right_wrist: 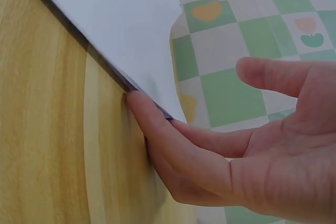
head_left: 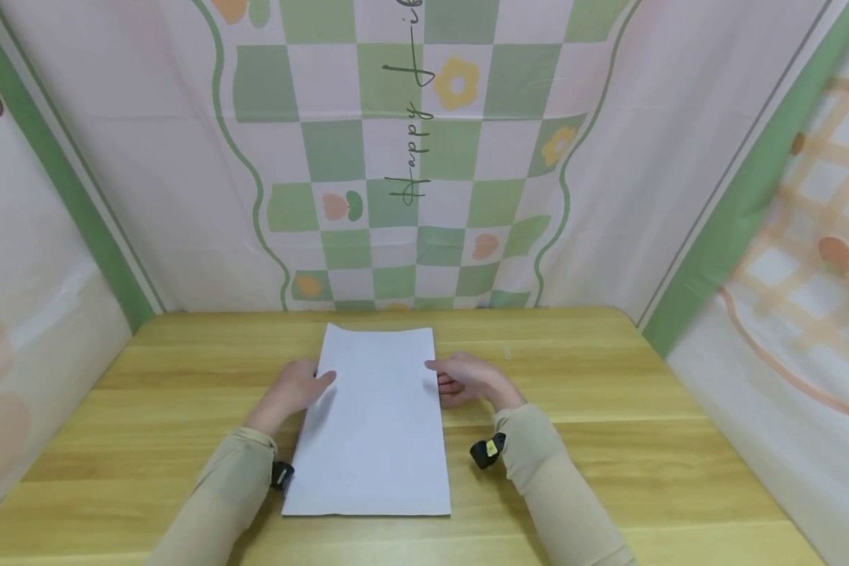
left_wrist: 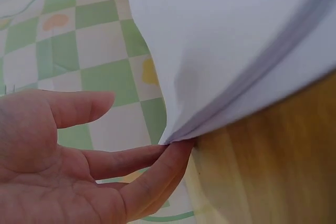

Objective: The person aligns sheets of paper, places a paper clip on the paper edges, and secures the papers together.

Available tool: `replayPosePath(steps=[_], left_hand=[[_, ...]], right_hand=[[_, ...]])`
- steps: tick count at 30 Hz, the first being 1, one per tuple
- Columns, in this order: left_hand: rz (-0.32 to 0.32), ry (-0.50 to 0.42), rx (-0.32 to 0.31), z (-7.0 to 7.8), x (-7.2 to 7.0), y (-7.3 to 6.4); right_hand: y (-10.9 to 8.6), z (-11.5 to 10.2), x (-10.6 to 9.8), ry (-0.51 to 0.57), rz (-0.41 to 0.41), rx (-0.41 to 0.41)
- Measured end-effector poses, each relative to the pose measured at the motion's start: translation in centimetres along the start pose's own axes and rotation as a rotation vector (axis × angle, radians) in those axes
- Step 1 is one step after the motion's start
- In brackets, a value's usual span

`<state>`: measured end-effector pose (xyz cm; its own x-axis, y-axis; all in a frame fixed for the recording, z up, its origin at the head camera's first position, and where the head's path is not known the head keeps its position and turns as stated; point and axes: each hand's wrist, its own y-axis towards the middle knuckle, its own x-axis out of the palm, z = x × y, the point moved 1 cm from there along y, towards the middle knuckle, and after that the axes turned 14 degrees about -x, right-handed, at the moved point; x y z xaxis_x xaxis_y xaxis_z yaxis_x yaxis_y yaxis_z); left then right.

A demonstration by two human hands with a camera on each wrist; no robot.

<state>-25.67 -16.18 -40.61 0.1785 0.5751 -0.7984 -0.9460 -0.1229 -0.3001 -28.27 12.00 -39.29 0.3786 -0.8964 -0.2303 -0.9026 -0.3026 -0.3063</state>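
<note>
White paper (head_left: 375, 424), longer than it is wide, lies on the wooden table with its far left corner curling up. Along its left side, the left wrist view shows a top layer bowed away from the one below. My left hand (head_left: 299, 387) is at the left edge; its fingertips (left_wrist: 178, 150) touch the paper's corner from below while the thumb stands off above. At the right edge is my right hand (head_left: 470, 379), with fingers (right_wrist: 152, 114) against the paper's side and under its corner. The right thumb (right_wrist: 257, 73) is apart from the paper in the right wrist view.
A small pale looped thing (head_left: 507, 354) lies on the table (head_left: 580, 472), to the right beyond my right hand. Patterned cloth (head_left: 453, 149) hangs behind the table, and more cloth hangs at both sides. Black wrist cameras (head_left: 488, 450) sit near the sleeve cuffs.
</note>
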Motion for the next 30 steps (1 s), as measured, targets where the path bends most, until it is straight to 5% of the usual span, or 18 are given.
replayPosePath(steps=[13,30], left_hand=[[0.001,-0.047,-0.015,-0.02,-0.31,-0.30],[-0.017,-0.086,-0.009,-0.23,-0.36,-0.03]], right_hand=[[0.13,0.18,0.27,0.012,-0.023,-0.011],[0.78,0.06,0.60,0.031,0.054,0.033]])
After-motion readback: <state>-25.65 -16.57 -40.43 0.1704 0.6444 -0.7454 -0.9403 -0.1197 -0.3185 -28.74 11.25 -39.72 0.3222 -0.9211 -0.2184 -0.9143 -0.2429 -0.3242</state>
